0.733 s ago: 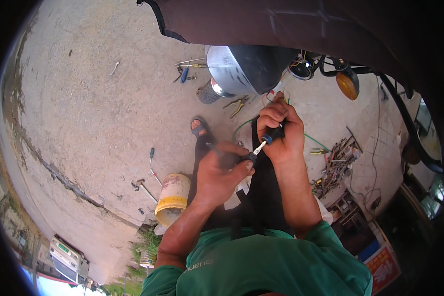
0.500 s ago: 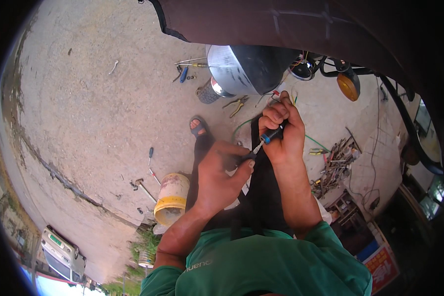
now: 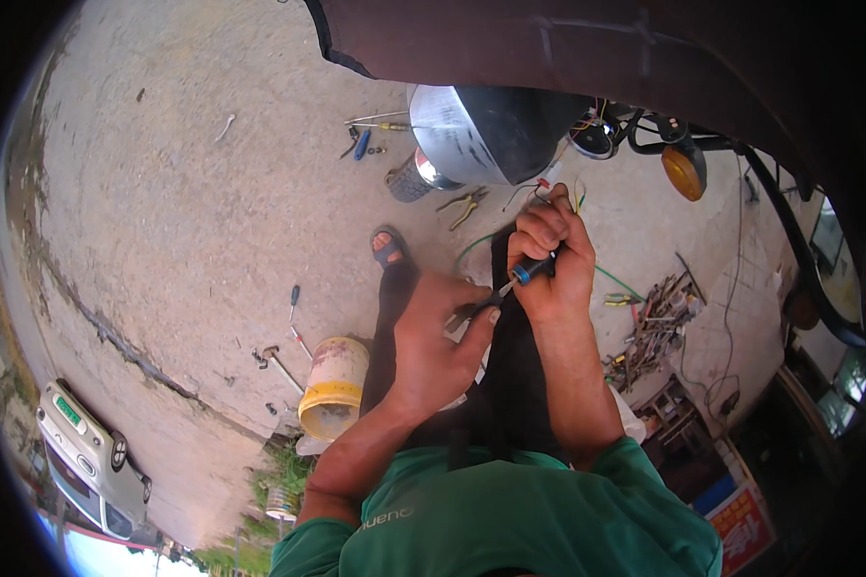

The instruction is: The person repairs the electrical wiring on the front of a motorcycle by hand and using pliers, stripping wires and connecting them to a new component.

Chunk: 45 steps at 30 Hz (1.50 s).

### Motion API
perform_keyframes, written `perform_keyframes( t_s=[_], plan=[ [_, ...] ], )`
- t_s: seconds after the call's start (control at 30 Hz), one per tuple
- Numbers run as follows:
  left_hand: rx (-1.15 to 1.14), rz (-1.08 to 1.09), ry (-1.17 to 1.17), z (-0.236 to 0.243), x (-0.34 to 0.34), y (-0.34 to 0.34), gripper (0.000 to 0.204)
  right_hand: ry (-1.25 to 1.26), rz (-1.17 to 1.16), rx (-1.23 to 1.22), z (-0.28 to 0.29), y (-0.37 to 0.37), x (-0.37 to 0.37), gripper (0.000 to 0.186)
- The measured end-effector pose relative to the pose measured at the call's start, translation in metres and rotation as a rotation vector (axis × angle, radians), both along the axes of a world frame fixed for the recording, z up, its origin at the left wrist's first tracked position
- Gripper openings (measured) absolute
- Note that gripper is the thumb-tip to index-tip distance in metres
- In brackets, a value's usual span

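My right hand (image 3: 560,252) is closed around a black cylindrical piece with a blue ring (image 3: 526,272) at its end. A pale, slim tip juts from it toward my left hand (image 3: 435,337), which pinches a dark, narrow piece (image 3: 468,313) between thumb and fingers. The tip meets or nearly meets that piece; its exact kind is too small to tell. Just beyond my right fingertips hang thin wires (image 3: 579,195) and a red-and-white connector (image 3: 549,175). Ahead is a rounded silver-and-black housing (image 3: 481,135) above a tyre (image 3: 412,181).
Pliers (image 3: 464,207), a blue-handled tool (image 3: 362,144) and a wrench (image 3: 225,126) lie on the concrete. A white-and-yellow bucket (image 3: 335,385) stands left of my legs. Heaped tools (image 3: 654,322) lie at right. An orange indicator lamp (image 3: 683,171) hangs beneath a brown cover (image 3: 510,43).
My left hand has shifted slightly toward the black piece in my right hand, and less of the pale tip shows. In the background a white car has moved farther left and appears larger.
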<state>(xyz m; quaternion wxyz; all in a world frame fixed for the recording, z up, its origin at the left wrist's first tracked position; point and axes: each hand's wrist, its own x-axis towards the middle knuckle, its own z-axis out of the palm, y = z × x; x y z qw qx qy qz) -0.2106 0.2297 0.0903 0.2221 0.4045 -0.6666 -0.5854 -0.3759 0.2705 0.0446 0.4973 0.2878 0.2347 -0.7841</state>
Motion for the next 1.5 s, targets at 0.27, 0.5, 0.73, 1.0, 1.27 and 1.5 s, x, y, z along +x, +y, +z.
perform_keyframes(
  t_s=[0.27,0.5,0.73,1.0,1.27,1.5],
  plan=[
    [0.177,0.065,0.079,-0.009,0.004,0.005,0.018,0.068,0.012,-0.037,-0.001,0.004,0.007,0.019],
    [0.811,0.252,0.241,-0.021,0.008,0.003,0.02,0.157,0.04,0.105,0.003,0.003,0.016,0.027],
    [0.932,0.112,0.166,-0.028,0.013,0.003,0.015,0.164,0.024,0.047,0.0,0.009,0.01,0.03],
    [0.873,0.173,0.11,-0.02,0.011,0.008,0.013,0.21,0.066,0.045,0.0,0.009,0.013,0.027],
    [1.034,0.148,0.183,-0.028,0.015,0.005,0.013,0.19,0.109,0.057,0.0,0.013,0.016,0.026],
    [1.226,0.272,0.275,-0.029,0.013,0.011,0.014,0.272,0.138,0.042,0.003,0.007,0.017,0.026]
  ],
)
